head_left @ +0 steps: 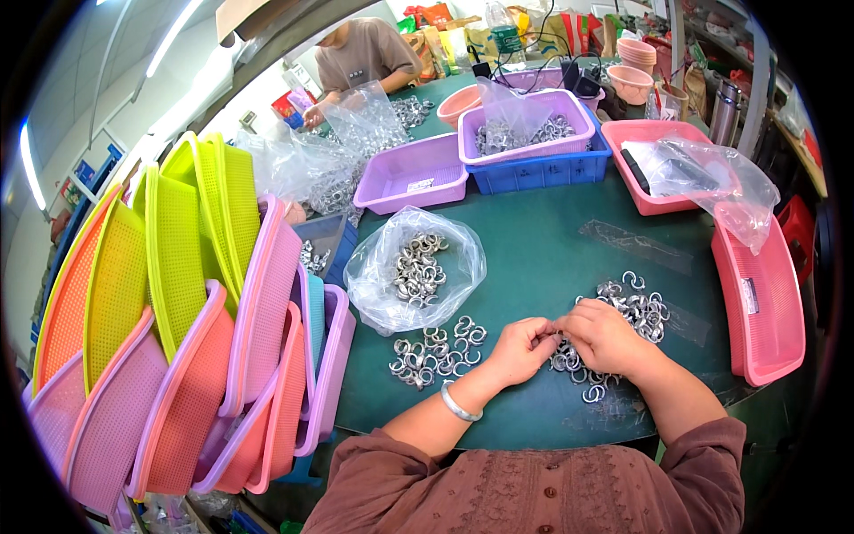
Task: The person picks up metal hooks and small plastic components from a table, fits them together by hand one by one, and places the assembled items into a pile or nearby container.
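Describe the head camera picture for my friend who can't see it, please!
A person's left hand and right hand are close together at a pile of curved silvery metal pieces on a green table. Left of them are a smaller heap and a clear bag of more pieces, with colourful baskets stacked at far left.

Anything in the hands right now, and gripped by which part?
Cannot be told: the left hand and right hand meet at the right pile of metal rings, hiding whatever may be pinched between them.
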`<state>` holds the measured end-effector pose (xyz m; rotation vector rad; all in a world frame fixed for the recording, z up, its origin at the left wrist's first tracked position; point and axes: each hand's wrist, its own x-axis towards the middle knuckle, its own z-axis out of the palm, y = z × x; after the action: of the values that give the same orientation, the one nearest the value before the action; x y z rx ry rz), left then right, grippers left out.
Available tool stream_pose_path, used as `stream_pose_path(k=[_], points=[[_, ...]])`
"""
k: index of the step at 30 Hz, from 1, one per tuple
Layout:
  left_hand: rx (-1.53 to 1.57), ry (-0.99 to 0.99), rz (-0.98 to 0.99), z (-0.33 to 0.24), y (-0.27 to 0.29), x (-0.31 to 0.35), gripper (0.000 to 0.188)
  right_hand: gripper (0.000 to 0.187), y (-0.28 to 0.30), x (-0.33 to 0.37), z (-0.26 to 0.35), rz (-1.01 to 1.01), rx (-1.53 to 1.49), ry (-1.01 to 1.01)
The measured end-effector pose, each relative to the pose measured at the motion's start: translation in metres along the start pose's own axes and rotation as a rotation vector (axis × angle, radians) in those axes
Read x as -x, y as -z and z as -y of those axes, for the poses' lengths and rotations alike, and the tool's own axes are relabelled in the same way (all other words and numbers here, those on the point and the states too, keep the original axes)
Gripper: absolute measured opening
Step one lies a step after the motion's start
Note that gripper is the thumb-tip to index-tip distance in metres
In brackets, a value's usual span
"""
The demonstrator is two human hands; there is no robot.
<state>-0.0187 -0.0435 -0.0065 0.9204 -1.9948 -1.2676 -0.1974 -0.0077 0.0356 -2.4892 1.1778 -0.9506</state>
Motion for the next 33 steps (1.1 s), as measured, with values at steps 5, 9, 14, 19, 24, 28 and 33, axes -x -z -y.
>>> stream_pose_path(k=[5, 9, 14, 19, 24, 28, 33], points=[[0.024, 0.016, 0.001, -0.0040, 0.0005, -0.0003, 0.010, 0.019, -0.0023, 0.0003, -0.0020, -0.018, -0.002, 0.011], [0.024, 0.025, 0.007, -0.0050, 0.0013, 0.0000, 0.009, 0.020, -0.0030, 0.0009, -0.0020, -0.026, 0.005, 0.021], [0.017, 0.002, -0.006, -0.0044, 0.0005, 0.0003, 0.010, 0.020, -0.0010, -0.0008, 0.0000, -0.024, 0.001, 0.033], [-0.023, -0.028, 0.009, 0.0037, 0.0004, -0.0005, 0.009, 0.020, -0.0042, 0.0005, -0.0027, -0.029, 0.007, 0.031], [-0.036, -0.044, -0.001, 0.0016, 0.0004, -0.0004, 0.009, 0.020, -0.0028, 0.0006, -0.0013, -0.016, 0.008, 0.021], [-0.012, -0.025, 0.008, 0.0006, 0.0006, -0.0001, 0.009, 0.019, -0.0031, 0.0003, -0.0014, -0.023, 0.008, 0.026], [-0.036, -0.034, 0.007, 0.0009, 0.0006, -0.0002, 0.009, 0.019, -0.0043, 0.0005, -0.0020, -0.032, 0.011, 0.034]])
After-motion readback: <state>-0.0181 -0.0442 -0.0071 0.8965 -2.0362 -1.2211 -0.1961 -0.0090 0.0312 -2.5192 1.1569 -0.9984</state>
